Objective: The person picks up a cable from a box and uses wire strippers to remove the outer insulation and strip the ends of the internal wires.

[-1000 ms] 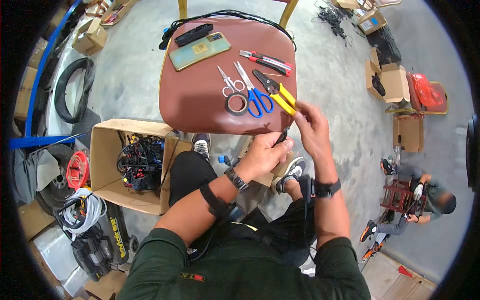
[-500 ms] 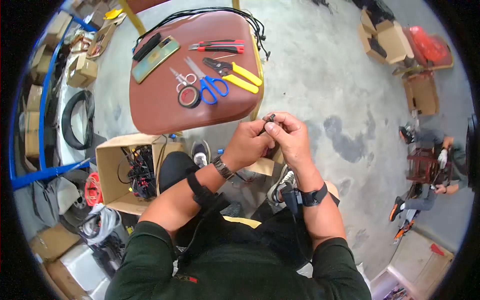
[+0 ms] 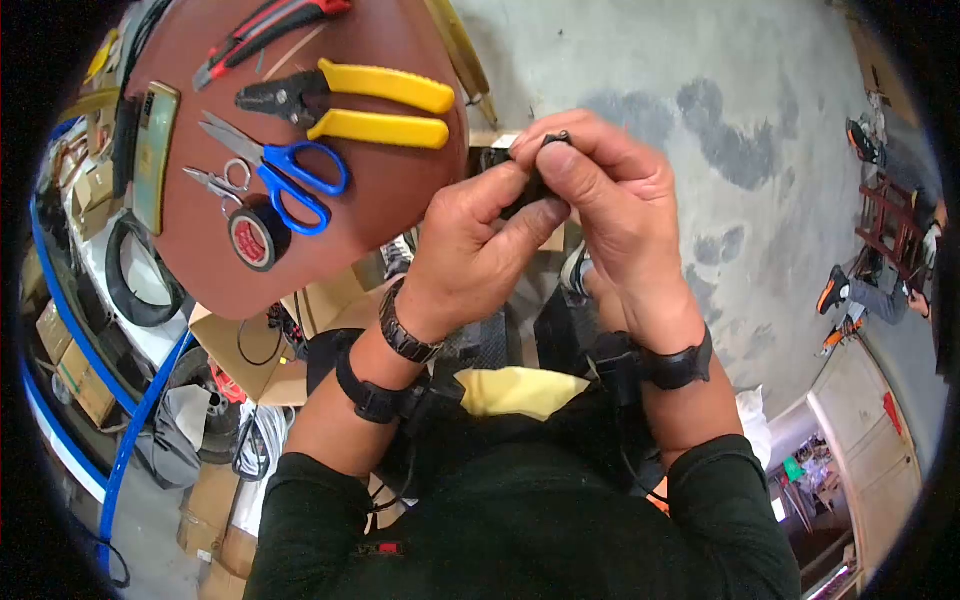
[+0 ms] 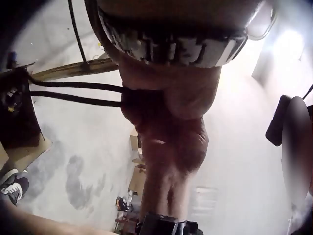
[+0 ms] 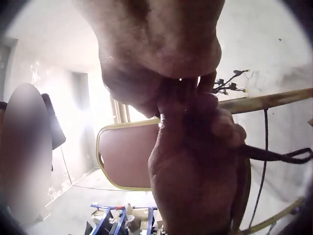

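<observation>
In the head view both hands meet in front of the chair seat, on a black cable (image 4: 73, 85). My right hand (image 3: 630, 205) pinches its dark end (image 3: 556, 139) between thumb and fingers. Close beside it, my left hand (image 3: 475, 240) grips the cable, its thumb and forefinger against the right hand's fingertips. Two black strands run out sideways from the hands in the left wrist view; a black loop (image 5: 274, 155) sticks out in the right wrist view. Most of the gripped part is hidden by fingers.
On the red-brown chair seat (image 3: 385, 205) lie yellow-handled wire strippers (image 3: 385, 127), blue scissors (image 3: 285, 180), small folding scissors (image 3: 215, 185), black tape (image 3: 255, 238), a utility knife (image 3: 265, 35) and a phone (image 3: 155, 155). Below stands a cardboard box (image 3: 235, 345). Another person sits far right.
My right hand has left the wire strippers' handles and joined the left at the cable. Both hands are now raised nearer the head camera. The view has shifted, with the chair farther left.
</observation>
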`<state>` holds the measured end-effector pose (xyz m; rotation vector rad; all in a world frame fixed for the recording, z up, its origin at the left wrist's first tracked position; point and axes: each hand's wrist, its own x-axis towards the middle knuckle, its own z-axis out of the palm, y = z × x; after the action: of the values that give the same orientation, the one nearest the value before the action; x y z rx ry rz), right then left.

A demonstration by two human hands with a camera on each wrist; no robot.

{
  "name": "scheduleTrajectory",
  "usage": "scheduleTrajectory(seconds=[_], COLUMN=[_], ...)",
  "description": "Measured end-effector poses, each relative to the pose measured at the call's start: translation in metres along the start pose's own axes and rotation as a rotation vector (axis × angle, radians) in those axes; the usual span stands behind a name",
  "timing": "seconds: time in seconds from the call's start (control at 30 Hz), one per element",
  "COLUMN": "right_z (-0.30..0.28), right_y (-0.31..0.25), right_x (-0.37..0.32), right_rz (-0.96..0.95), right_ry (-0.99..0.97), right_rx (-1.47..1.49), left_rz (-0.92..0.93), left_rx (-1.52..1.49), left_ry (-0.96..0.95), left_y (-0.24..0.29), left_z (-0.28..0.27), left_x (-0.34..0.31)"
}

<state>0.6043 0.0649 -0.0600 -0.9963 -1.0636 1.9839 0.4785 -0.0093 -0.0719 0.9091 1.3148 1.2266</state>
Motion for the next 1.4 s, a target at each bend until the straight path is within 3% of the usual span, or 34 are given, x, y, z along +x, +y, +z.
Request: scheduleTrajectory(seconds=[0.1,0.13,0.2,0.37,0.43,0.5,0.6,0.67,0.7,0.8,0.93,1.23,1.33,1.4], right_z=[-0.008,-0.011,-0.016,-0.026,-0.021,-0.015,-0.006,-0.010,-0.010,-0.010,-0.023,-0.021,-0.025,-0.026], right_y=[0.009,0.003,-0.008,-0.010,-0.004,-0.007,-0.009,0.001,0.004,0.004,0.002,-0.011,-0.002,-0.008], right_x=[-0.012,-0.022,-0.029,-0.044,-0.048,-0.053,-0.063,-0.064,-0.063,-0.070,-0.072,-0.070,-0.073,-0.082], right_rz=[-0.143,-0.043,-0.082,-0.218,-0.100,-0.125,-0.106,-0.084,-0.083,-0.146,-0.157,-0.042,-0.098,0.033], right_ry=[-0.007,0.033,0.003,-0.053,0.011,-0.014,-0.017,0.010,0.010,-0.020,-0.027,-0.061,-0.066,-0.038], right_rx=[-0.041,-0.077,-0.145,-0.045,-0.105,-0.198,-0.042,-0.023,-0.015,0.060,-0.038,-0.069,-0.076,-0.116], left_rz=[0.067,0.101,0.095,0.150,0.072,0.108,0.071,0.092,0.089,0.149,0.158,0.020,-0.028,-0.031], left_rx=[0.083,0.115,0.268,0.091,0.146,0.201,0.186,0.266,0.094,0.002,0.034,-0.238,-0.287,-0.274], left_ry=[0.010,0.024,-0.019,-0.055,0.025,0.020,-0.037,0.050,0.099,0.081,0.053,-0.004,-0.023,-0.016], left_y=[-0.006,-0.006,0.006,0.006,0.004,0.001,0.019,0.012,0.008,0.002,-0.003,-0.001,-0.003,-0.006], left_z=[0.003,0.008,0.009,0.016,0.025,0.023,0.022,0.031,0.038,0.039,0.035,0.032,0.036,0.038], left_x=[-0.008,-0.011,-0.018,-0.030,-0.041,-0.046,-0.053,-0.058,-0.059,-0.064,-0.065,-0.063,-0.068,-0.071])
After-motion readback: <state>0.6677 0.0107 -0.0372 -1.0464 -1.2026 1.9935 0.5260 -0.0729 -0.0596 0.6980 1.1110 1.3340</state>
